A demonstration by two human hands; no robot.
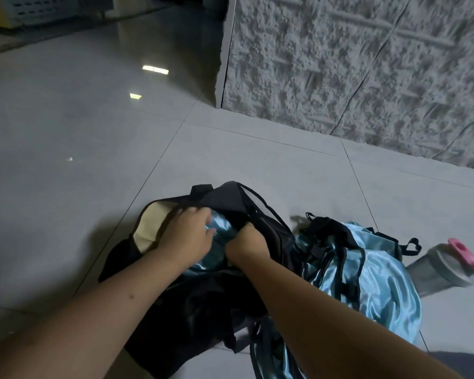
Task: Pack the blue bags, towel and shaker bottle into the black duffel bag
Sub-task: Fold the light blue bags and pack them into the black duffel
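1. The duffel [203, 305] lay on the tiled floor [66, 187] straight ahead of the person, its mouth open upward and toward the far end. Its long axis ran roughly away from the viewer, leaning left.
2. Inside the duffel, at the mouth, sat one blue bag [222, 228], shiny and partly sunk below the rim. A pale cream cloth [148, 225], probably the towel, showed at the left of the opening; I could not confirm what it was.
3. A second blue bag [381, 283] lay outside, on the floor and touching the duffel's right side, black cords across it. The right arm was the nearer to it.
4. The shaker [446, 269] lay on its side farther right, just beside that second bag, pink-capped end pointing right. It was not yet packed.
5. The left hand [186, 236] rested on the packed blue bag with fingers bent, pressing it down; whether it pinched the fabric could not be told.
6. The right hand [246, 242] was curled around the duffel's black rim, holding the mouth apart.
7. Judgement: the next reach would go rightward, for the right hand, once the rim was released.
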